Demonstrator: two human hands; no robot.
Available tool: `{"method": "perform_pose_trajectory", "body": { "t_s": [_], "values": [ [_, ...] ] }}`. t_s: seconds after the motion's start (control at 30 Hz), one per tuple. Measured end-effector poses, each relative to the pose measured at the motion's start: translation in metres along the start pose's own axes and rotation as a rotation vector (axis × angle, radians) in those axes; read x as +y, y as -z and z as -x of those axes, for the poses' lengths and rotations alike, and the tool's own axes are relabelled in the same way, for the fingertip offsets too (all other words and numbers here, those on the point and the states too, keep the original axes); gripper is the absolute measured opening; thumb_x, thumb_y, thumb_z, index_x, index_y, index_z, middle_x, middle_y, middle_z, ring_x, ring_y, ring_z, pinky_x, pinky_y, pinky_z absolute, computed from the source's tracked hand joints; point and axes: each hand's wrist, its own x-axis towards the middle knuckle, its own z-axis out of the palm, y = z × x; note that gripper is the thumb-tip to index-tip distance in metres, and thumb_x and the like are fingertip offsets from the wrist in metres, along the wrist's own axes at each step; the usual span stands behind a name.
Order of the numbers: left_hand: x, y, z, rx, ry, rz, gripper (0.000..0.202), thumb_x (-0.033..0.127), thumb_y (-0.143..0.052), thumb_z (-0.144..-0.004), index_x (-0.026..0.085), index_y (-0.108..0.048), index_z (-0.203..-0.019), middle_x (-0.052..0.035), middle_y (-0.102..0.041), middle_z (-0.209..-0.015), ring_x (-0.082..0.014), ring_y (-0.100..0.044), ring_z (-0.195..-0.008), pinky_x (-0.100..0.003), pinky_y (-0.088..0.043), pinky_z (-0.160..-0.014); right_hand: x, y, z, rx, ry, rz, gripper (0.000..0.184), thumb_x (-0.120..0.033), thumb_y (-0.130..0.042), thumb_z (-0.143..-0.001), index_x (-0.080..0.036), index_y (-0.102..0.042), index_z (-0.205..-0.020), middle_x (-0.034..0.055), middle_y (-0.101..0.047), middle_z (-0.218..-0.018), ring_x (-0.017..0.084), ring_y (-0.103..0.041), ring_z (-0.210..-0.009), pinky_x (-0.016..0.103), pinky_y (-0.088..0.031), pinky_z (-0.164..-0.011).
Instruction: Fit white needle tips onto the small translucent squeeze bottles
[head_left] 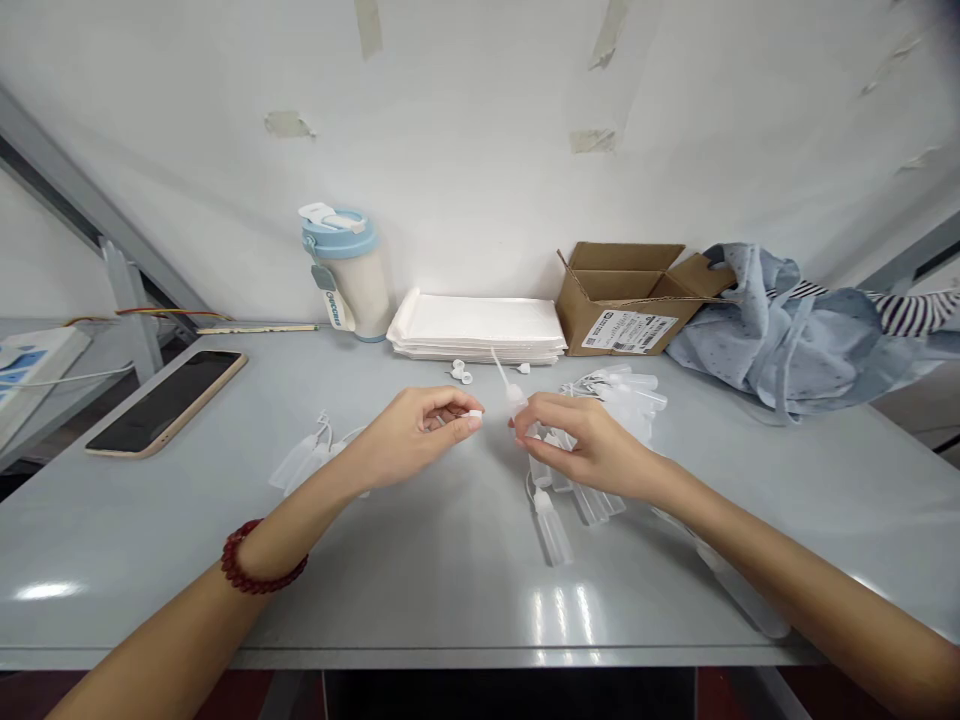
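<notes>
My left hand (420, 432) pinches a small white cap (472, 414) between thumb and fingertip, over the middle of the grey table. Just to its right, my right hand (566, 432) is closed on a small plastic bottle with a thin white nozzle (501, 370) sticking up to the left; the fingers hide most of its body. Cap and nozzle are apart. Under and beyond my right hand lies a heap of clear bottles (628, 398) with white strings. One clear bottle (553, 530) lies nearer the front edge. Several more bottles (304, 462) lie partly behind my left forearm.
Loose white caps (460, 372) lie before a stack of white padded envelopes (480, 325). Behind stand a blue-lidded cup (358, 285) and an open cardboard box (626, 315). A phone (169, 402) lies left, and a light-blue cloth bag (772, 340) right.
</notes>
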Motion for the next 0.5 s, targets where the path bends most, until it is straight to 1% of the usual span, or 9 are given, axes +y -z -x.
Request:
{"method": "perform_pose_trajectory", "body": {
  "t_s": [0.1, 0.17, 0.23, 0.3, 0.37, 0.5],
  "values": [
    [0.001, -0.003, 0.001, 0.007, -0.025, 0.001, 0.028, 0.043, -0.053, -0.087, 0.022, -0.067, -0.099, -0.0030, -0.068, -0.091, -0.0197, -0.060, -0.082, -0.029, -0.046, -0.069, -0.003, 0.008, 0.006, -0.022, -0.120, -0.199, 0.009, -0.014, -0.053, -0.087, -0.019, -0.051, -0.079, 0.0020, -0.062, -0.084, 0.015, -0.058, -0.079, 0.028, -0.043, -0.072],
    [0.001, -0.006, 0.001, -0.008, -0.028, 0.009, 0.030, 0.043, -0.053, -0.088, 0.022, -0.067, -0.102, -0.0034, -0.068, -0.093, -0.0192, -0.060, -0.080, -0.028, -0.045, -0.067, -0.003, 0.011, 0.010, -0.059, -0.219, -0.424, 0.011, -0.017, -0.054, -0.087, -0.019, -0.048, -0.079, 0.0028, -0.062, -0.085, 0.015, -0.059, -0.080, 0.029, -0.044, -0.072],
    [0.003, -0.009, 0.003, -0.036, -0.020, 0.025, 0.029, 0.042, -0.051, -0.089, 0.022, -0.066, -0.103, -0.0030, -0.068, -0.093, -0.0177, -0.059, -0.076, -0.027, -0.044, -0.064, -0.001, 0.010, 0.015, -0.095, -0.291, -0.673, 0.013, -0.018, -0.055, -0.087, -0.019, -0.045, -0.080, 0.0032, -0.063, -0.085, 0.014, -0.060, -0.073, 0.029, -0.046, -0.069],
    [0.007, -0.014, 0.004, -0.055, -0.022, 0.043, 0.026, 0.040, -0.050, -0.090, 0.023, -0.066, -0.101, -0.0016, -0.068, -0.091, -0.0164, -0.057, -0.074, -0.026, -0.043, -0.063, 0.003, 0.007, 0.018, -0.123, -0.324, -0.851, 0.014, -0.019, -0.055, -0.088, -0.019, -0.043, -0.081, 0.0031, -0.064, -0.085, 0.011, -0.058, -0.065, 0.029, -0.045, -0.067],
    [0.010, -0.018, 0.006, -0.060, -0.034, 0.059, 0.023, 0.038, -0.050, -0.090, 0.024, -0.066, -0.098, -0.0003, -0.067, -0.089, -0.0160, -0.057, -0.075, -0.025, -0.043, -0.064, 0.007, 0.003, 0.021, -0.142, -0.329, -0.936, 0.014, -0.020, -0.054, -0.089, -0.019, -0.043, -0.081, 0.0035, -0.065, -0.085, 0.010, -0.056, -0.061, 0.028, -0.044, -0.065],
    [0.014, -0.023, 0.008, -0.076, -0.026, 0.055, 0.021, 0.038, -0.052, -0.090, 0.024, -0.066, -0.096, 0.0002, -0.066, -0.091, -0.0162, -0.057, -0.080, -0.025, -0.043, -0.070, 0.011, -0.001, 0.024, -0.187, -0.311, -0.983, 0.011, -0.019, -0.054, -0.088, -0.018, -0.044, -0.083, 0.0033, -0.066, -0.082, 0.008, -0.049, -0.057, 0.025, -0.040, -0.060]
  ]
}}
